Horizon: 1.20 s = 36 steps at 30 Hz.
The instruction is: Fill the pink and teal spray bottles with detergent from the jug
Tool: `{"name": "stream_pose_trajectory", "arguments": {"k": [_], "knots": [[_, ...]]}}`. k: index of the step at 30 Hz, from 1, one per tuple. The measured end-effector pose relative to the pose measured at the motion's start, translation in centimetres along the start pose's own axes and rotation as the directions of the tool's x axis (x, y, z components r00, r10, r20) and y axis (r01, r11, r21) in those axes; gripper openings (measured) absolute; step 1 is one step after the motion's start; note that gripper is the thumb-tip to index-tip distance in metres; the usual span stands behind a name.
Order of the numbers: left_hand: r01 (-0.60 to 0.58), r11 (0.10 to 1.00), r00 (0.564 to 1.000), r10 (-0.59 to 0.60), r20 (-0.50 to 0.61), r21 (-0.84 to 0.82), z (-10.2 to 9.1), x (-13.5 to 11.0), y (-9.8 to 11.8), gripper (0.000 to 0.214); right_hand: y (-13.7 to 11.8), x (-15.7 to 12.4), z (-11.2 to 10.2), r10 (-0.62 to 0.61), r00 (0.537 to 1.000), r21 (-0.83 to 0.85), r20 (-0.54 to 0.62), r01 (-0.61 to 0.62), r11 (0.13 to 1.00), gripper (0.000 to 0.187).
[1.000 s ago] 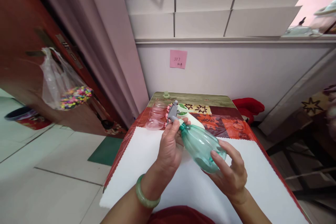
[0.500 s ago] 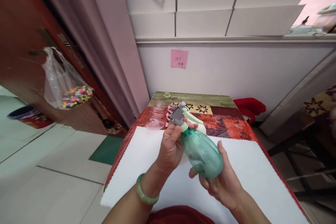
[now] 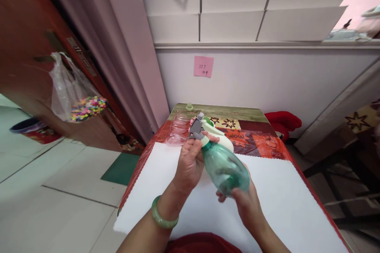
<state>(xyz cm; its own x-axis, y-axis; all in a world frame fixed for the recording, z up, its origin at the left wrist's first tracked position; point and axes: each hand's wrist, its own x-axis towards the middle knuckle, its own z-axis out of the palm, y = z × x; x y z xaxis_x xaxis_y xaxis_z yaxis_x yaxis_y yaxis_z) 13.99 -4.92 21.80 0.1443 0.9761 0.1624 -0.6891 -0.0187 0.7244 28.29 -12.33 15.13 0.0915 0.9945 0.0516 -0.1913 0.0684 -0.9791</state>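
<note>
A translucent green spray bottle (image 3: 225, 166) is held tilted above the white cloth (image 3: 166, 189). Its grey and white trigger head (image 3: 198, 128) points away from me. My left hand (image 3: 190, 162), with a green bangle on the wrist, is wrapped round the bottle's neck just under the trigger head. My right hand (image 3: 242, 199) cups the base of the bottle from below, fingers curled around it and mostly hidden behind the bottle.
A clear pinkish bottle (image 3: 177, 131) lies on the patterned red tablecloth (image 3: 255, 142) behind the cloth, and a small green cap (image 3: 189, 106) sits at the table's far edge. A bag of coloured beads (image 3: 80, 101) hangs on the door at left. A red cushion (image 3: 282, 120) is on the right.
My right hand has slid from the side of the bottle to under its base. The bottle has turned a little in my hands while my left hand stayed on the neck.
</note>
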Motion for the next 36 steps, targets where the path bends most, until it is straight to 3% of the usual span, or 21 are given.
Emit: {"name": "stream_pose_trajectory", "arguments": {"k": [1, 3, 4, 5, 6, 7, 9, 10, 11, 13, 15, 17, 19, 21, 24, 27, 29, 31, 33, 36], "knots": [[0.006, 1.0, 1.0, -0.006, 0.025, -0.006, 0.0, 0.0, 0.1, 0.026, -0.6, 0.1, 0.1, 0.179, 0.976, 0.159, 0.122, -0.197, 0.967, 0.085], [-0.011, 1.0, 0.998, 0.011, 0.055, -0.016, -0.1, 0.0, 0.2, 0.026, -1.7, 0.2, 0.2, 0.441, 0.811, 0.309, 0.383, -0.563, 0.767, 0.1], [-0.024, 0.999, 0.998, 0.026, 0.058, -0.022, -0.1, 0.0, 0.2, 0.026, -2.1, 0.2, 0.3, 0.505, 0.718, 0.305, 0.48, -0.676, 0.671, 0.108], [-0.039, 0.999, 0.998, 0.04, 0.05, -0.029, -0.1, 0.0, 0.1, 0.025, -2.3, 0.2, 0.4, 0.53, 0.658, 0.284, 0.534, -0.731, 0.621, 0.113], [-0.053, 0.998, 0.998, 0.054, 0.034, -0.036, -0.1, 0.1, 0.1, 0.025, -2.3, 0.2, 0.5, 0.526, 0.659, 0.273, 0.538, -0.726, 0.632, 0.114], [-0.066, 0.997, 0.998, 0.067, 0.011, -0.038, -0.1, 0.1, 0.0, 0.024, -2.2, 0.1, 0.6, 0.492, 0.724, 0.278, 0.484, -0.66, 0.698, 0.112], [-0.084, 0.996, 0.996, 0.083, -0.032, -0.028, -0.1, 0.1, 0.0, 0.024, -1.4, 0.1, 0.7, 0.302, 0.919, 0.244, 0.255, -0.364, 0.899, 0.105], [-0.086, 0.996, 0.995, 0.085, -0.046, -0.018, -0.1, 0.1, 0.0, 0.024, -1.0, 0.1, 0.7, 0.159, 0.979, 0.166, 0.125, -0.179, 0.97, 0.108], [-0.08, 0.997, 0.996, 0.08, -0.049, -0.007, -0.1, 0.1, 0.0, 0.025, -0.6, 0.1, 0.6, 0.016, 1.0, 0.053, 0.018, -0.017, 0.998, 0.115], [-0.04, 0.999, 0.999, 0.04, -0.035, 0.002, -0.1, 0.0, 0.2, 0.028, -0.1, 0.2, 0.4, -0.166, 0.984, -0.135, -0.062, 0.156, 0.978, 0.119], [0.007, 1.0, 1.0, -0.007, -0.004, -0.001, -0.1, 0.0, 0.5, 0.032, -0.1, 0.2, 0.4, -0.151, 0.988, -0.11, 0.002, 0.151, 0.982, 0.103], [0.026, 1.0, 0.999, -0.026, 0.03, -0.001, 0.0, 0.0, 0.7, 0.033, -0.5, 0.2, 0.5, -0.003, 0.987, 0.08, 0.163, -0.011, 0.997, 0.092], [0.015, 1.0, 0.999, -0.015, 0.05, 0.0, 0.0, 0.1, 0.8, 0.032, -0.8, 0.0, 0.7, 0.14, 0.944, 0.235, 0.3, -0.215, 0.948, 0.088], [0.001, 1.0, 0.999, 0.0, 0.053, -0.003, -0.1, 0.1, 0.7, 0.031, -0.9, -0.2, 1.0, 0.195, 0.922, 0.3, 0.336, -0.301, 0.905, 0.084], [-0.003, 0.999, 0.999, 0.001, 0.051, 0.038, -0.3, -0.2, 0.2, 0.036, -0.3, -0.3, 1.1, 0.141, 0.949, 0.311, 0.282, -0.229, 0.923, 0.081], [0.076, 0.989, 0.989, -0.091, 0.118, 0.128, -1.0, -1.4, -0.3, 0.061, 0.3, 0.0, 1.0, 0.013, 0.973, 0.257, 0.231, -0.074, 0.963, 0.082], [0.149, 0.974, 0.963, -0.183, 0.199, 0.172, -1.7, -2.4, -0.4, 0.077, 0.6, 0.3, 0.7, -0.038, 0.967, 0.206, 0.251, -0.015, 0.979, 0.086], [0.174, 0.96, 0.946, -0.225, 0.233, 0.222, -2.8, -3.4, -0.1, 0.079, 1.0, 0.6, 0.2, -0.017, 0.951, 0.122, 0.307, -0.022, 0.992, 0.089], [0.13, 0.949, 0.968, -0.184, 0.171, 0.287, -4.2, -4.0, 0.6, 0.07, 1.7, 0.8, -0.4, 0.03, 0.941, 0.022, 0.336, -0.039, 0.999, 0.091], [0.026, 0.86, 0.999, 0.002, -0.054, 0.509, -7.4, -4.2, 2.5, 0.065, 3.5, 0.5, -1.8, 0.104, 0.945, -0.101, 0.312, -0.076, 0.992, 0.075]]}}
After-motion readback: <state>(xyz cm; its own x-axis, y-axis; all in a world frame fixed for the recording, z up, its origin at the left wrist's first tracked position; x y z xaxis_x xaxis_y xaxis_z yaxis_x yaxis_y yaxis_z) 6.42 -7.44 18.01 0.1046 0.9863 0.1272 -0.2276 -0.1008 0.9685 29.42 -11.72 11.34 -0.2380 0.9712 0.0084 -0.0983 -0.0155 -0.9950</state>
